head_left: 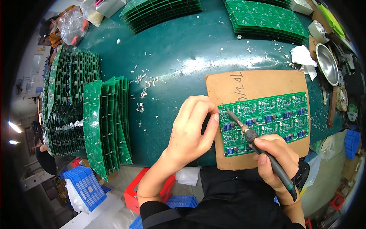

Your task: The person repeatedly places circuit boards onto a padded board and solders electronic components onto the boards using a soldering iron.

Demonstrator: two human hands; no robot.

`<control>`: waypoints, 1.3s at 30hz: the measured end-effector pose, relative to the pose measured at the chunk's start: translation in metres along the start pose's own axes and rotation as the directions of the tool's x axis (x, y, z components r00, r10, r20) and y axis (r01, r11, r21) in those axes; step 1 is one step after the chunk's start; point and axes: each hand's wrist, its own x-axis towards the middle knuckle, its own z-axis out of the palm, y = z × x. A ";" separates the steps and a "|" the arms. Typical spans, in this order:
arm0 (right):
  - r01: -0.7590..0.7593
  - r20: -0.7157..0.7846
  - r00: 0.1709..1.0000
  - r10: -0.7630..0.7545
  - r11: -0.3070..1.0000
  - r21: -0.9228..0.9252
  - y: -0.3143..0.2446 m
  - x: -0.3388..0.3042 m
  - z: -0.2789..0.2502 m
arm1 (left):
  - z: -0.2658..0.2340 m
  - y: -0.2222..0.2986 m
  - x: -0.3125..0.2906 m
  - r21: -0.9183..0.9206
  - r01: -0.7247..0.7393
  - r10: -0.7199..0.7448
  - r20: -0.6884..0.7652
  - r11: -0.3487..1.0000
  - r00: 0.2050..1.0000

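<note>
A green circuit board panel [267,123] with rows of small blue components lies on a brown cardboard sheet [255,82]. My right hand [277,160] is closed around the dark handle of a soldering iron [271,158]. The iron slants up and left, its tip over the panel's upper left part. Beside that corner, my left hand [193,128] has its thumb and index finger drawn together against the panel's left edge. Whatever those fingertips pinch is too small or too hidden to make out.
Upright rows of green boards [105,126] stand on the left of the green table [171,49]. More boards [267,19] are stacked at the back. Clipped white bits [145,84] lie scattered. A metal bowl [327,64] and crumpled tissue [304,59] sit at right.
</note>
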 end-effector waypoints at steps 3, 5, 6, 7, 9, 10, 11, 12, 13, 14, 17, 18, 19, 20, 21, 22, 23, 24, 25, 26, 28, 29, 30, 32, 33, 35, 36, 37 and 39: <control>-0.030 0.009 1.000 0.030 1.000 -0.003 0.002 0.001 0.003 | 0.002 -0.007 -0.001 -0.009 0.019 -0.019 0.047 1.000 0.999; -0.025 0.018 1.000 0.025 1.000 -0.003 0.005 0.003 0.004 | 0.003 -0.009 0.000 -0.003 0.056 -0.056 0.077 0.998 0.995; -0.016 0.027 1.000 0.016 1.000 0.001 0.005 0.004 0.004 | 0.003 -0.009 0.000 0.004 0.043 -0.043 0.072 0.999 0.996; -0.018 0.028 0.999 0.018 1.000 0.002 0.005 0.004 0.004 | 0.002 -0.009 0.000 0.011 0.029 -0.030 0.067 1.000 0.997; -0.001 0.035 0.999 0.001 1.000 -0.017 0.005 0.005 0.004 | 0.003 -0.011 0.001 0.019 0.015 -0.017 0.069 1.000 0.997; -0.002 0.036 0.999 0.003 1.000 -0.018 0.006 0.006 0.004 | 0.003 -0.012 0.001 0.027 -0.001 -0.001 0.069 1.000 0.998; 0.012 0.031 0.999 -0.011 1.000 -0.021 0.006 0.006 0.005 | 0.004 -0.013 0.001 0.026 0.000 -0.002 0.070 1.000 0.998; 0.026 0.026 0.999 -0.025 0.999 -0.024 0.006 0.006 0.005 | 0.005 -0.013 0.001 0.032 -0.011 0.008 0.067 0.999 0.998; 0.024 0.026 0.999 -0.024 0.999 -0.024 0.006 0.006 0.006 | 0.006 -0.013 0.001 0.039 -0.021 0.019 0.064 0.999 0.998; 0.041 0.033 0.999 -0.039 0.998 -0.039 0.006 0.007 0.006 | 0.006 -0.013 0.000 0.039 -0.021 0.018 0.066 0.999 0.998; 0.057 0.024 0.998 -0.056 0.997 -0.044 0.005 0.007 0.002 | 0.008 -0.010 0.002 0.067 -0.059 0.056 0.048 0.996 0.997; 0.059 0.014 0.998 -0.059 0.998 -0.028 0.005 0.006 0.000 | 0.007 -0.009 0.002 0.072 -0.051 0.047 0.047 0.996 0.998; 0.061 0.014 0.998 -0.060 0.998 -0.025 0.004 0.003 -0.003 | 0.006 -0.008 0.001 0.078 -0.042 0.038 0.047 0.996 0.998; 0.018 -0.015 1.000 -0.018 1.000 -0.015 0.002 0.000 -0.008 | 0.005 -0.008 0.001 0.081 -0.041 0.037 0.047 0.996 0.998; -0.028 -0.048 0.998 0.028 1.000 -0.010 -0.001 -0.002 -0.013 | 0.004 -0.008 0.002 0.072 -0.062 0.058 0.051 0.996 0.997; -0.055 -0.052 0.997 0.056 0.998 0.008 -0.003 -0.001 -0.017 | 0.004 -0.008 0.003 0.062 -0.083 0.079 0.054 0.995 0.995; -0.057 -0.056 0.997 0.057 0.998 0.005 -0.002 0.001 -0.017 | 0.005 -0.008 0.003 0.059 -0.086 0.083 0.056 0.995 0.995; -0.045 -0.041 0.998 0.045 0.999 0.009 0.000 0.002 -0.016 | 0.005 -0.008 0.003 0.065 -0.088 0.084 0.061 0.994 0.995; -0.034 -0.026 0.999 0.034 0.999 0.011 0.001 0.003 -0.015 | 0.006 -0.008 0.004 0.070 -0.089 0.085 0.065 0.994 0.994; -0.025 -0.010 1.000 0.025 1.000 0.000 0.001 0.003 -0.018 | 0.006 -0.008 0.004 0.066 -0.094 0.089 0.068 0.993 0.994; -0.058 -0.057 0.997 0.056 0.998 -0.020 0.000 0.000 -0.023 | 0.005 -0.006 0.004 0.085 -0.066 0.059 0.081 0.994 0.995; -0.090 -0.101 0.991 0.085 0.995 -0.038 0.001 -0.002 -0.025 | 0.004 -0.005 0.004 0.081 -0.068 0.062 0.083 0.994 0.995; -0.100 -0.121 0.988 0.096 0.994 -0.031 0.003 -0.004 -0.029 | 0.005 -0.002 0.005 0.066 -0.056 0.052 0.055 0.996 0.997; -0.131 -0.124 0.984 0.127 0.991 -0.023 0.001 -0.005 -0.032 | 0.006 0.010 0.009 -0.005 0.006 -0.006 0.042 1.000 0.999; -0.153 -0.113 0.982 0.153 0.988 0.002 0.001 -0.006 -0.032 | 0.010 0.011 0.010 -0.005 0.008 -0.007 0.042 1.000 0.999; -0.142 -0.103 0.985 0.141 0.990 0.001 0.004 -0.009 -0.030 | 0.020 0.013 0.015 -0.028 -0.102 0.104 0.066 0.994 0.992; -0.153 -0.100 0.983 0.153 0.988 0.005 0.004 -0.009 -0.029 | 0.023 0.015 0.018 -0.016 -0.083 0.084 0.103 0.996 0.991; -0.163 -0.097 0.982 0.163 0.987 0.011 0.005 -0.009 -0.028 | 0.026 0.015 0.018 -0.014 -0.083 0.084 0.103 0.996 0.991; -0.146 -0.091 0.985 0.146 0.989 0.005 0.008 -0.008 -0.028 | 0.030 0.013 0.020 0.021 -0.061 0.057 0.144 0.998 0.988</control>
